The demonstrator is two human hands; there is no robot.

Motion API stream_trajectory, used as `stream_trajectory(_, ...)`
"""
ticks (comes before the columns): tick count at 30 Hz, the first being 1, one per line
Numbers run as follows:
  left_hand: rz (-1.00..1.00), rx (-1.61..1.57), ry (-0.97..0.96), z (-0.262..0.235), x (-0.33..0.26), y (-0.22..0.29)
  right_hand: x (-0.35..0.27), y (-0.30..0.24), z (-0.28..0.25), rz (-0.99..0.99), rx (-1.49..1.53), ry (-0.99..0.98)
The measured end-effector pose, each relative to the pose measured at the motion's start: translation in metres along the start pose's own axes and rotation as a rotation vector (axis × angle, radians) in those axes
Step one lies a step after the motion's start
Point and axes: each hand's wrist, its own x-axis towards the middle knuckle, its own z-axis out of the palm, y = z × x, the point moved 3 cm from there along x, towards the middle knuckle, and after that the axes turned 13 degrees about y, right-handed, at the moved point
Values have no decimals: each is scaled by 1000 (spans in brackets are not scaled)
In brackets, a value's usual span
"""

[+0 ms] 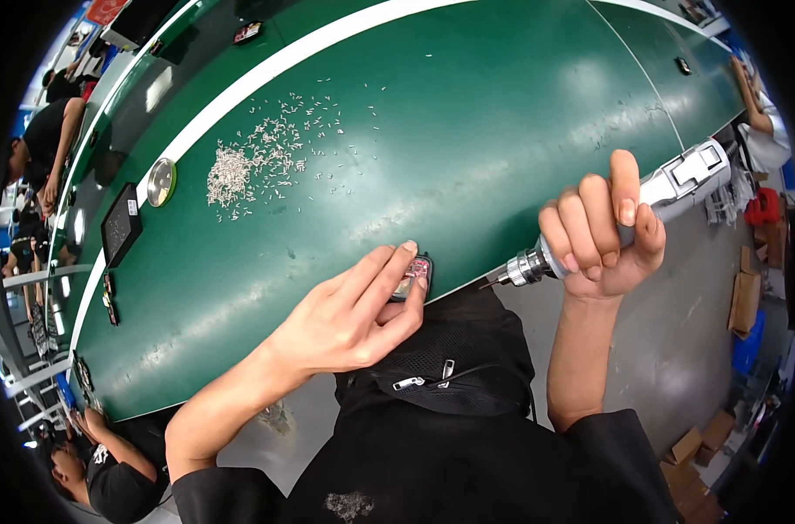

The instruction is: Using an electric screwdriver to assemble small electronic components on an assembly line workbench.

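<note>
Near the front edge of the green table, my left hand (354, 306) has its fingers closed around a small dark-cased electronic device (422, 267). A reddish circuit board shows inside the casing, and my fingers cover part of it. Off to the right, my right hand (600, 231) is wrapped around a grey electric screwdriver (687, 180). Its metal chuck and thin bit point left toward the device, with a gap between them. The tool is held beyond the table edge, above the floor.
Many tiny silvery pieces, screw-like in shape, lie in a scattered pile (231, 175) on the green table (467, 113). Left of them are a round dish (162, 182) and a black tray (121, 225). Other people sit at the far left and right. Cardboard boxes (745, 301) stand on the floor.
</note>
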Motion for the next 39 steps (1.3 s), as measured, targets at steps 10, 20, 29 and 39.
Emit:
stream_trajectory(10,-106,-72,-5,-1,1,4,-9,3,-1,-11,57,20)
stream_trajectory(20,-256,-128,42,1,-5,7,-22,27,1,94,51,135)
stream_trajectory(29,-268,-129,30,0,-2,13,-37,51,7,154,64,271)
stream_trajectory(39,-421,-145,-46,-5,14,11,-74,88,32,166,-48,791)
